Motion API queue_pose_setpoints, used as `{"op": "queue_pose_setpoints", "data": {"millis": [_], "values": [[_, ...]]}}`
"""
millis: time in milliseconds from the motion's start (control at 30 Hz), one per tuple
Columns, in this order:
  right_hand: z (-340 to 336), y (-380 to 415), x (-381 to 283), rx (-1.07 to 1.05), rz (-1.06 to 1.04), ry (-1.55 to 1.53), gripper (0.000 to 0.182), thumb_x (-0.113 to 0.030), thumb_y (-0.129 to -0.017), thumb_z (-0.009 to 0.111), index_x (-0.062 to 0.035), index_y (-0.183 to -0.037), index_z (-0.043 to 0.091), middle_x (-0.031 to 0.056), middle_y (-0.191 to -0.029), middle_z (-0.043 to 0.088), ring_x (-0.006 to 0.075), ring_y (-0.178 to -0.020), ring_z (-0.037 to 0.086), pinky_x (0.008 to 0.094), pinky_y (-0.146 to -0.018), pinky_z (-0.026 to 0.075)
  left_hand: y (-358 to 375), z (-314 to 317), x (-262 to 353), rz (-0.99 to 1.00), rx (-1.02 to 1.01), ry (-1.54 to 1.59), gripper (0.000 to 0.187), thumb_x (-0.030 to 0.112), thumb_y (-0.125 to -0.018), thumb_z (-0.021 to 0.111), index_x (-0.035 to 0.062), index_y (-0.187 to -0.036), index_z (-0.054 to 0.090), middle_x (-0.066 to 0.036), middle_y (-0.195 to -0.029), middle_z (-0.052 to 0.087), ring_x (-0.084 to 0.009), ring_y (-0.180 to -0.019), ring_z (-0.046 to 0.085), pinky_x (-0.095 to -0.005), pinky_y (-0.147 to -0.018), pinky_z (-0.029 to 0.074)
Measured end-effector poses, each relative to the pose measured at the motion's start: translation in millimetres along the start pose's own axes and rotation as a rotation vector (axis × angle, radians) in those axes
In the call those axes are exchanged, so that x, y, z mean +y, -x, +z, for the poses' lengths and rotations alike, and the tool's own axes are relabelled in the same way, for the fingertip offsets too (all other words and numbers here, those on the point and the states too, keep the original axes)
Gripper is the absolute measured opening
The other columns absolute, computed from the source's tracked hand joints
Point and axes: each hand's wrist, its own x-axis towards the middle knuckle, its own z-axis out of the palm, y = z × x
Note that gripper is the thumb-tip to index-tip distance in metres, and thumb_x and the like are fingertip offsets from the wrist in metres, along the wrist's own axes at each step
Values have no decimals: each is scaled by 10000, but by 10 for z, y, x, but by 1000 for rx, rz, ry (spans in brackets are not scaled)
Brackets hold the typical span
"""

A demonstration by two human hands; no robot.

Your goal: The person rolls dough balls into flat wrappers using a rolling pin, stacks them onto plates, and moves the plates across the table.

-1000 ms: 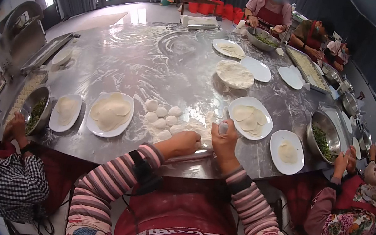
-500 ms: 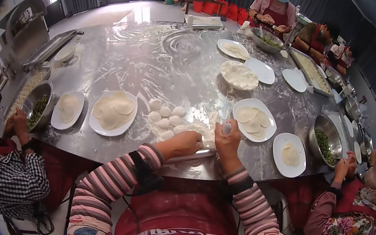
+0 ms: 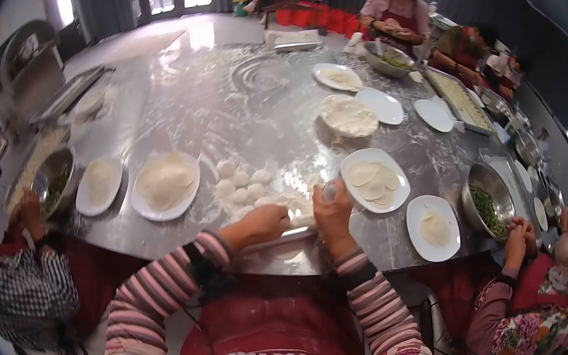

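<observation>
Nr L hand [image 3: 263,222]: dough balls [image 3: 240,195], pale, rnd, clustered tog.

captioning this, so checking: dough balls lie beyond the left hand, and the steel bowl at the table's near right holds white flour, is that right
Not quite: that steel bowl holds chopped green filling, not white flour, as the head view shows. The dough balls do lie beyond the left hand.

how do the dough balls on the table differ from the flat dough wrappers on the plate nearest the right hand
The dough balls are rounded lumps, while the flat dough wrappers are thin discs. The dough balls sit on the floured table; the flat dough wrappers overlap on a white plate. Both are pale.
</observation>
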Motion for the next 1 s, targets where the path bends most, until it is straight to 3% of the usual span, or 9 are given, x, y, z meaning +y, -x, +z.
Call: {"op": "queue_pose_setpoints", "data": {"millis": [100, 133, 233, 333, 533, 633, 767, 833, 1000], "values": [[-314, 232, -79, -82, 134, -35, 231, -116, -777, 680, -38, -895, 497, 206, -641, 561, 403, -603, 588, 445, -497, 445, 77, -25, 51, 11, -36, -7, 173, 188, -790, 578, 25, -822, 626, -185, -774, 635, -326, -754, 625, -402, -682, 475], [-363, 380, 24, -53, -28, 68, 253, -113, -762, 701, -41, -893, 497, 189, -636, 563, 384, -582, 590, 433, -489, 448, 88, -30, 76, 38, -19, -5, 169, 189, -780, 583, 29, -816, 625, -189, -776, 632, -341, -757, 617, -407, -679, 472], [-605, 587, -192, -4, 61, -33, 240, -85, -739, 727, -48, -838, 512, 137, -591, 558, 284, -508, 596, 359, -465, 457, -67, 47, -9, 109, 29, 20, 145, 158, -754, 597, 31, -823, 613, -168, -754, 628, -304, -715, 611, -385, -656, 469], [-724, 657, -300, -39, 166, -117, 227, -85, -737, 730, -41, -815, 522, 135, -592, 562, 282, -510, 599, 353, -469, 460, -390, 47, 121, 56, -154, 333, 138, 124, -753, 612, 15, -836, 599, -76, -730, 600, -146, -682, 547, -311, -628, 457], [-712, 615, -273, -49, 158, -204, 204, -70, -746, 721, -35, -821, 535, 144, -602, 565, 299, -524, 605, 348, -478, 465, -1317, 23, 820, 0, -189, 950, 261, 205, -895, 595, 6, -1056, 543, -30, -905, 574, -113, -791, 550, -265, -693, 476], [-699, 674, -225, -77, 184, -226, 219, -69, -741, 725, -38, -834, 529, 144, -606, 561, 310, -528, 604, 351, -476, 461, -1580, -31, 525, -7, 56, 622, 203, 164, -849, 590, -5, -961, 588, -124, -986, 615, -238, -881, 600, -346, -752, 481], [-767, 661, -292, -87, 181, -238, 230, -61, -739, 724, -40, -842, 520, 134, -600, 550, 313, -519, 593, 347, -473, 457, -1263, -308, -321, -75, 316, -404, 247, 133, -779, 588, 42, -1008, 615, -216, -1030, 592, -379, -958, 574, -426, -839, 464], [-761, 638, -293, -74, 161, -237, 228, -59, -740, 723, -40, -838, 518, 133, -598, 549, 306, -515, 592, 343, -470, 455, -946, -493, -525, -208, 193, -542, 211, 139, -794, 564, 50, -978, 620, -206, -994, 590, -387, -964, 569, -455, -853, 454], [-737, 609, -294, -77, 144, -225, 224, -55, -743, 719, -42, -829, 513, 130, -594, 545, 288, -506, 592, 336, -465, 452, -667, -598, -627, -120, 272, -468, 166, 134, -790, 545, 51, -906, 632, -200, -933, 594, -377, -943, 574, -444, -835, 462]]}}
